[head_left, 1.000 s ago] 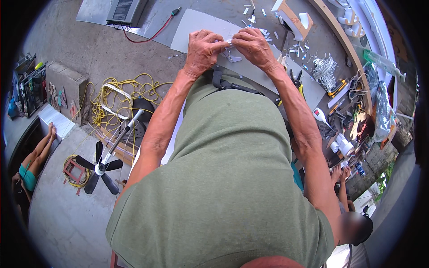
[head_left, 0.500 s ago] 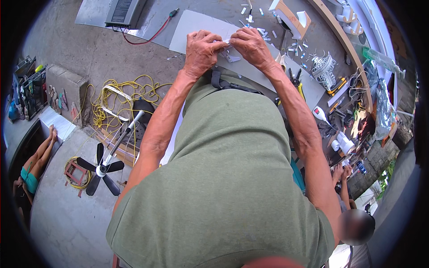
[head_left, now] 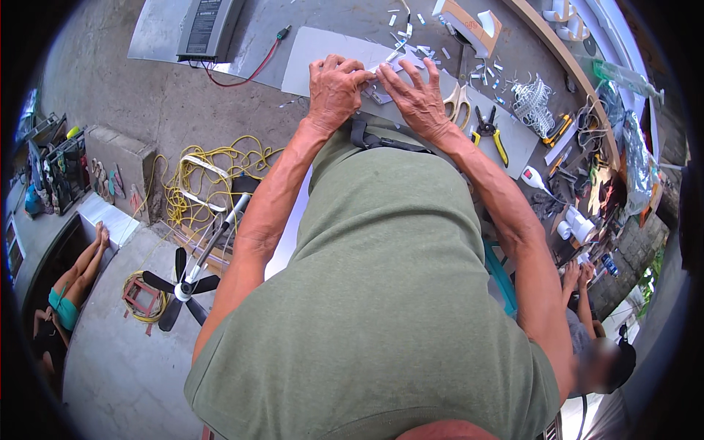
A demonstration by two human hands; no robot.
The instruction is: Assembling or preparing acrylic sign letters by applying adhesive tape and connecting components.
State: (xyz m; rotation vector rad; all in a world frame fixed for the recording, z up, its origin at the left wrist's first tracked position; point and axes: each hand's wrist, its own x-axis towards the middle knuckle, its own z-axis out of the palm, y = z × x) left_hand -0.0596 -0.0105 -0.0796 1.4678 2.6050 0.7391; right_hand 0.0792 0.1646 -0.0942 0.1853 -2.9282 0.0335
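Observation:
My left hand [head_left: 336,92] is closed above the grey board [head_left: 297,70], its thumb and fingertips pinched on something small that I cannot make out. Close beside it, my right hand [head_left: 416,99] has its fingers spread apart, the tips nearest the left hand almost meeting it. A small pale piece [head_left: 380,95] lies under and between the two hands, partly covered by them. Right of my right wrist are scissors with cream handles [head_left: 460,105] and wire strippers with yellow-and-black handles [head_left: 490,133].
White clippings [head_left: 484,73] litter the bench around a torn cardboard box [head_left: 469,28]. A grey metal unit [head_left: 209,29] with a red lead sits far left. Yellow cord [head_left: 198,187] and a black-bladed fan [head_left: 183,288] are at left. A co-worker [head_left: 587,323] sits at right.
My right hand's fingers have come apart from a pinch and spread. My left hand stays pinched. The scissors and wire strippers show more fully beside my right wrist.

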